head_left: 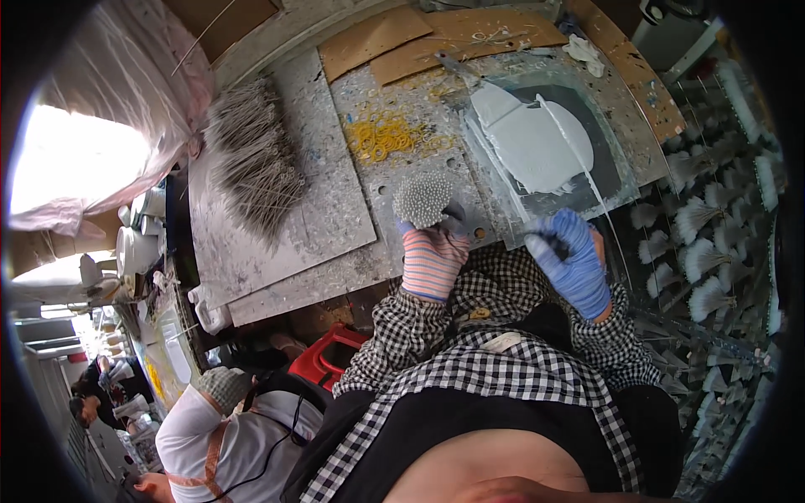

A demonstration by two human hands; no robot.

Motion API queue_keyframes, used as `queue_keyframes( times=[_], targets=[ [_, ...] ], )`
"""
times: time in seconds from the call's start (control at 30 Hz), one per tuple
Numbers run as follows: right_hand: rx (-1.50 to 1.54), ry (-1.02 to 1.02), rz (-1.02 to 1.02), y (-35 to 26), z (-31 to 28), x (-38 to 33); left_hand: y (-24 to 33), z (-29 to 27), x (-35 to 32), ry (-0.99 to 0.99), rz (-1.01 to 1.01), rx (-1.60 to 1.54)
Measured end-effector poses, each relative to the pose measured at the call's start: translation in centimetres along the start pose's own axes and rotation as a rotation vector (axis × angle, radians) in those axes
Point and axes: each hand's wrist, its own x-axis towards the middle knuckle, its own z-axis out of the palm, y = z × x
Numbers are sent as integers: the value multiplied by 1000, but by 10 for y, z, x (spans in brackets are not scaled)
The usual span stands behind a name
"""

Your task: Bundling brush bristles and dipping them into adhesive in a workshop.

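My left hand (pixel 434 261), in a pink-and-blue striped glove, is closed round a bundle of thin stems (pixel 423 199). The bundle's pale grey, dot-like ends face up in a rounded cluster; the lower part is hidden by the hand. My right hand (pixel 572 261) wears a blue glove and hovers by the near edge of a glass plate (pixel 616 194). Its fingers curl toward the thumb, and whatever may be between them is too blurred to make out. White paste (pixel 537 138) is spread on the plate, with a thin white strip (pixel 579 159) across it.
Left on the worktable (pixel 335 239) lies a heap of grey stems (pixel 256 159). Yellow rubber bands (pixel 384 137) are scattered mid-table, with cardboard (pixel 470 46) behind. A scraper (pixel 457 67) rests near the plate. White fan-shaped tufts (pixel 704 226) fill racks at right. Another person (pixel 226 436) sits at lower left beside a red stool (pixel 331 352).
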Motion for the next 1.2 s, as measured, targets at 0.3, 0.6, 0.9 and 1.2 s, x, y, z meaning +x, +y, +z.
queue_keyframes(
  times=[0.3,0.6,0.9,1.2],
  targets=[
    [34,-135,-73,-9,22,-10,-6,-9,-22,-3,103,-101],
    [-18,-153,-55,-16,18,-17,4,-11,-58,-3,176,473],
    [42,-279,-30,-24,35,23,18,-2,-58,-63,199,832],
    [-43,-613,17,4,58,47,28,-3,-46,-63,184,1102]
  ],
)
